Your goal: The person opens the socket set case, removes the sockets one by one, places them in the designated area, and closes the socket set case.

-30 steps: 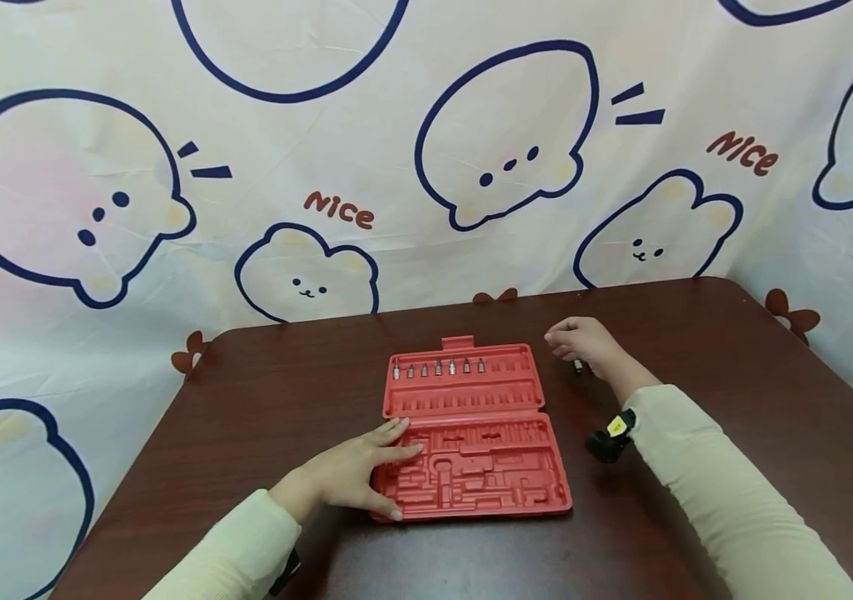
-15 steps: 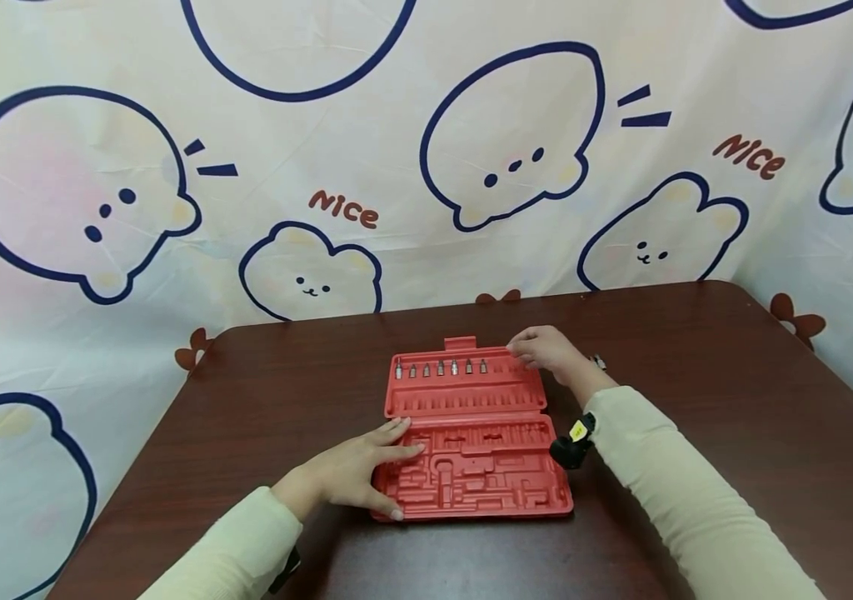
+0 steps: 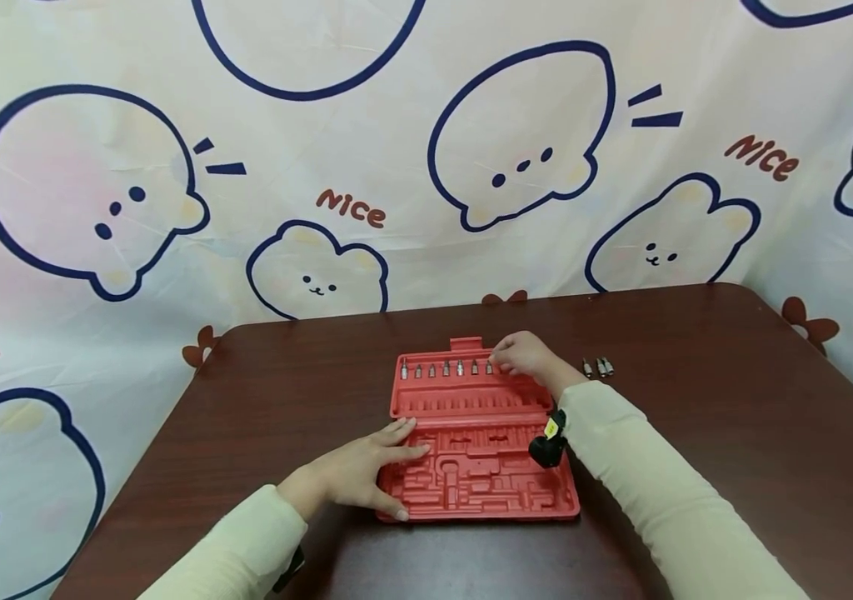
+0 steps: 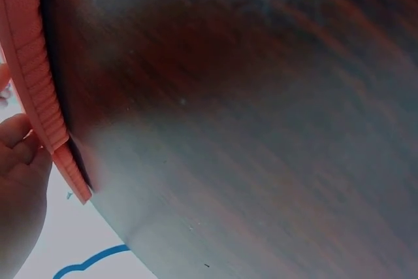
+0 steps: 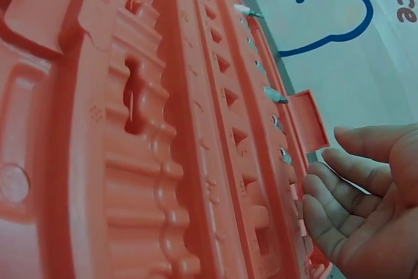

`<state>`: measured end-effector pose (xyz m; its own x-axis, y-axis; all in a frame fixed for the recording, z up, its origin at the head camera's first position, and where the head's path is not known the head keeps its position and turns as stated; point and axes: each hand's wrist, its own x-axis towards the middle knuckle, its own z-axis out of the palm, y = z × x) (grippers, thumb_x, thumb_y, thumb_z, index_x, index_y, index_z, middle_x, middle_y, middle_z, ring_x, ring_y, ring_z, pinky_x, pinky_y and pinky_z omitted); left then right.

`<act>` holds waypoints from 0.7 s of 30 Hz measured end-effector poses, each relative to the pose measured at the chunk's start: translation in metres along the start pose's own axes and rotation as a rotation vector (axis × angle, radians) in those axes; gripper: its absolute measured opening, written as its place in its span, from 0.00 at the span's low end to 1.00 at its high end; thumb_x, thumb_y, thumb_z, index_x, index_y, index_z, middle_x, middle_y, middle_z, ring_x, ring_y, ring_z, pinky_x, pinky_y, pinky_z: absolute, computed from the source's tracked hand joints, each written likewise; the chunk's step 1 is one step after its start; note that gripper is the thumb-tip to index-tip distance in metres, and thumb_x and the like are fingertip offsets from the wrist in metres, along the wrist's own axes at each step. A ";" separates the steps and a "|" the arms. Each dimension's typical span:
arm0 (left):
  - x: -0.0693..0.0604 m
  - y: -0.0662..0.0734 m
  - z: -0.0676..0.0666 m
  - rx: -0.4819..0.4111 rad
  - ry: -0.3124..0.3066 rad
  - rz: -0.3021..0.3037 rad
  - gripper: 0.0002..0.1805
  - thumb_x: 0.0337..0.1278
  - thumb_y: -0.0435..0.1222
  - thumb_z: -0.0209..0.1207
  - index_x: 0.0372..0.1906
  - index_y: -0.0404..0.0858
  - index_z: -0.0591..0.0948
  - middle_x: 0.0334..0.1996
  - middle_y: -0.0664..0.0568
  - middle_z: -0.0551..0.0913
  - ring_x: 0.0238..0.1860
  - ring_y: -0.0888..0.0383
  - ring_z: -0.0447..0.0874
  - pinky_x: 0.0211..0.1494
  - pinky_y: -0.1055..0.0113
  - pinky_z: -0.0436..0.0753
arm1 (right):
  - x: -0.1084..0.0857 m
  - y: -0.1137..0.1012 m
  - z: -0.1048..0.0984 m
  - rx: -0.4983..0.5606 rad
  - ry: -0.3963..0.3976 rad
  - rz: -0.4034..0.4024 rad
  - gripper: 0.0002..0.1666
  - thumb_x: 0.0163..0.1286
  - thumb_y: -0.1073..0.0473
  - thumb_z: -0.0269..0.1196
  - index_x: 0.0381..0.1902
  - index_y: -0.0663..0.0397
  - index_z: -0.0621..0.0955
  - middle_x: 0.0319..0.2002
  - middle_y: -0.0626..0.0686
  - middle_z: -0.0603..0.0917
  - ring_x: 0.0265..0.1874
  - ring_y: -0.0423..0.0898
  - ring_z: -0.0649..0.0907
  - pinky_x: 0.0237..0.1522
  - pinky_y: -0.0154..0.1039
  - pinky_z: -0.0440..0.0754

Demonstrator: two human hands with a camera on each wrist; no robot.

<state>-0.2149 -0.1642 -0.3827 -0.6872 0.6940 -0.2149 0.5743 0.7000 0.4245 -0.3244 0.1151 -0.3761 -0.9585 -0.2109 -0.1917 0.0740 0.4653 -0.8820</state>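
An open red plastic case (image 3: 471, 404) lies flat on the table, its near half moulded with hollows. Along the lid's upper row stand several silver screwdriver bits (image 3: 446, 368). My left hand (image 3: 355, 467) rests on the case's left side, fingers fairly straight across the rim and thumb at the front corner. At the right end of the bit row is my right hand (image 3: 526, 357), with its fingers curled; in the right wrist view the fingers (image 5: 346, 194) are beside the lid's edge. Whether anything sits between its fingertips cannot be made out. Three loose bits (image 3: 597, 367) lie right of the case.
A dark brown wooden table (image 3: 306, 367) extends on all sides of the case. Behind it hangs a pale cloth (image 3: 426, 167) with cartoon outlines. The case's latch tab (image 5: 307, 119) sticks out from the lid's far edge.
My right hand has moved left from beside the loose bits to the lid's upper row, uncovering those bits on the table. My left hand stays on the case.
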 end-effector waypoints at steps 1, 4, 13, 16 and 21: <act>0.000 0.000 0.000 0.000 -0.001 0.000 0.45 0.30 0.61 0.61 0.61 0.52 0.63 0.66 0.52 0.47 0.65 0.54 0.40 0.57 0.52 0.58 | 0.002 0.000 0.000 -0.004 0.002 0.005 0.12 0.62 0.63 0.53 0.39 0.67 0.76 0.37 0.58 0.76 0.35 0.50 0.75 0.35 0.40 0.74; 0.000 0.000 -0.002 0.001 -0.002 0.001 0.45 0.30 0.61 0.61 0.61 0.51 0.63 0.66 0.51 0.47 0.65 0.54 0.40 0.57 0.52 0.58 | 0.005 0.000 0.001 -0.017 0.009 0.009 0.11 0.62 0.63 0.53 0.38 0.67 0.76 0.36 0.58 0.76 0.32 0.49 0.74 0.34 0.39 0.74; 0.002 -0.001 0.001 -0.017 -0.007 0.005 0.45 0.31 0.60 0.61 0.62 0.52 0.62 0.66 0.52 0.46 0.65 0.55 0.38 0.58 0.51 0.57 | 0.014 0.001 0.004 -0.120 0.032 0.014 0.09 0.60 0.65 0.53 0.25 0.66 0.78 0.25 0.55 0.77 0.21 0.45 0.72 0.26 0.37 0.71; 0.003 -0.001 0.001 -0.025 -0.008 0.002 0.45 0.31 0.60 0.61 0.62 0.52 0.62 0.66 0.53 0.46 0.65 0.55 0.38 0.58 0.52 0.56 | 0.018 0.001 0.007 -0.202 0.033 0.032 0.16 0.58 0.65 0.54 0.11 0.59 0.73 0.12 0.50 0.71 0.12 0.43 0.66 0.21 0.35 0.66; 0.001 -0.001 0.000 -0.041 -0.004 -0.006 0.45 0.30 0.59 0.62 0.61 0.51 0.63 0.66 0.53 0.47 0.65 0.56 0.38 0.58 0.52 0.57 | 0.024 -0.003 0.012 -0.266 0.041 0.035 0.24 0.55 0.67 0.55 0.04 0.51 0.62 0.06 0.46 0.57 0.08 0.41 0.55 0.16 0.34 0.58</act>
<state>-0.2161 -0.1639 -0.3829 -0.6889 0.6904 -0.2206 0.5512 0.6967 0.4591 -0.3444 0.0984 -0.3837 -0.9674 -0.1581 -0.1981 0.0380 0.6824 -0.7300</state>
